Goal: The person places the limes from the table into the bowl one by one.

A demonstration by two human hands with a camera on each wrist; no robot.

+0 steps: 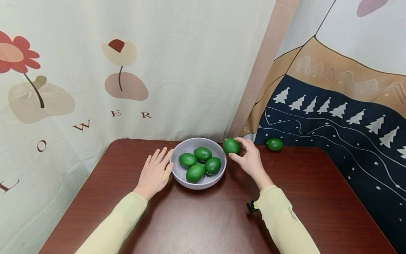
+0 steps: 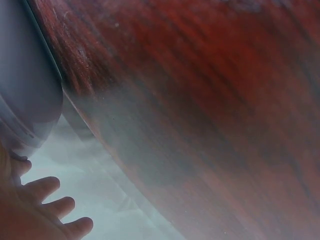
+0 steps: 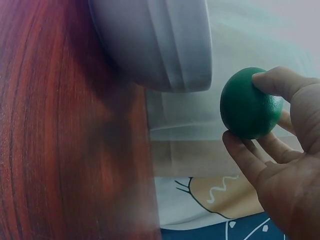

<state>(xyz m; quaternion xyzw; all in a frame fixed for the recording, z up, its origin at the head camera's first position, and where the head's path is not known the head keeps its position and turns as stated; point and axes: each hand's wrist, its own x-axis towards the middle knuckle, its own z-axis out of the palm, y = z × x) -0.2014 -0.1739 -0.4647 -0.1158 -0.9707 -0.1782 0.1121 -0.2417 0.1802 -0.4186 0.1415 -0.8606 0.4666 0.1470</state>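
Observation:
A grey bowl (image 1: 198,186) stands near the back of the table with several green limes (image 1: 195,173) inside. Between thumb and fingertips my right hand (image 1: 250,158) pinches another lime (image 1: 231,146), held up just right of the bowl's rim. The right wrist view shows that lime (image 3: 248,105) off the table, beside the bowl (image 3: 160,45). My left hand (image 1: 155,173) rests against the bowl's left side with its fingers stretched out. In the left wrist view the left fingers (image 2: 42,189) are spread below the bowl's side (image 2: 30,75).
One more lime (image 1: 274,144) lies near the table's back edge, right of my right hand. The dark red wooden table (image 1: 203,222) meets a hanging flower-print curtain (image 1: 190,70) at the back and a tree-print cloth (image 1: 330,116) at the right.

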